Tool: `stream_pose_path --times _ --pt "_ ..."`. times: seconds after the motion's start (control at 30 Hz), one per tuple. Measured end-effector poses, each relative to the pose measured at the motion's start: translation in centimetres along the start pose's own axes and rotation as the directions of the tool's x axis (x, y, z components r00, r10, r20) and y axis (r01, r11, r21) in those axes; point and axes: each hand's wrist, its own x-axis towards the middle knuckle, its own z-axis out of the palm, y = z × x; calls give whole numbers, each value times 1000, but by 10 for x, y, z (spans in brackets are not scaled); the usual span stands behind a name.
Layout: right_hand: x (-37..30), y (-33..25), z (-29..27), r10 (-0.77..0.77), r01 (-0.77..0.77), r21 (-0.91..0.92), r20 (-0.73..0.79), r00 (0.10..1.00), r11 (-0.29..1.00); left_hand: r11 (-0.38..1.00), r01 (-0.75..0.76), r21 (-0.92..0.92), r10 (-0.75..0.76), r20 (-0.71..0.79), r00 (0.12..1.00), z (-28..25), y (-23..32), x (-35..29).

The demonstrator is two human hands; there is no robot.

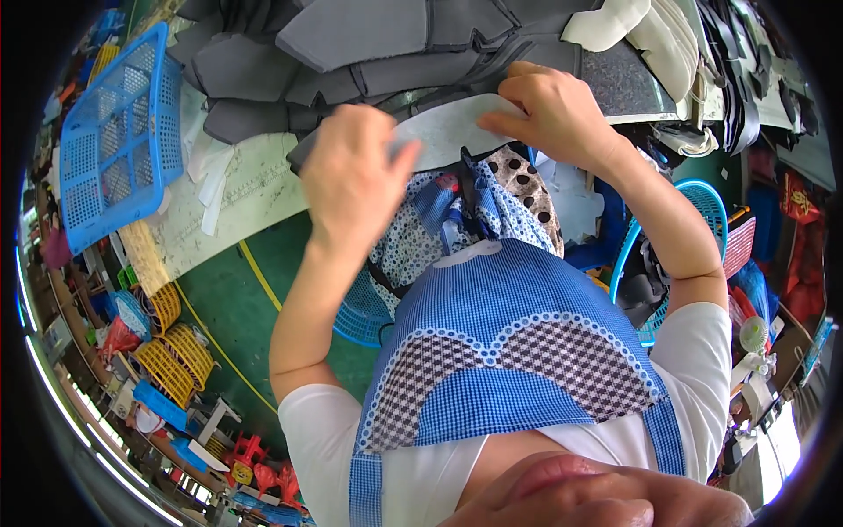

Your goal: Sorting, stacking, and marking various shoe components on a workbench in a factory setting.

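Observation:
A pale grey, curved flat piece [443, 132] lies at the table's near edge, in front of the dark grey stacks. My right hand [553, 114] grips its right end, thumb on the pale surface and fingers curled at the far edge. At its left end is my left hand [351, 176], smeared by motion; the thumb points toward the piece, and whether the fingers hold it does not show. Several dark grey padded panels [369, 31] are heaped just beyond both hands. A dark edge shows below and left of the pale piece.
A blue plastic basket [118, 145] stands on the table's left side. Cream-coloured pieces [663, 44] lie at the far right. Beside my right arm is a light blue basket [707, 198] holding dark pieces. Yellow baskets [176, 360] sit lower left, beyond the green floor [219, 321].

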Motion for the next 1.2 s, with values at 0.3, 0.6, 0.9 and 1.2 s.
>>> stream_pose_path --times 0.3,0.6,0.9,1.2 --pt "-12 18 -7 99 -99 -32 -14 995 995 813 -566 137 580 -109 807 2 20 97" --pt "-20 107 -38 756 -237 849 -252 603 472 890 -323 -323 386 153 910 -8 -5 138" --pt "-25 113 -56 604 -120 670 -559 568 733 804 -583 122 583 40 812 1 18 -4" --pt "-46 158 -73 -26 -388 -298 -820 572 872 882 -435 -180 450 53 891 23 16 -7"
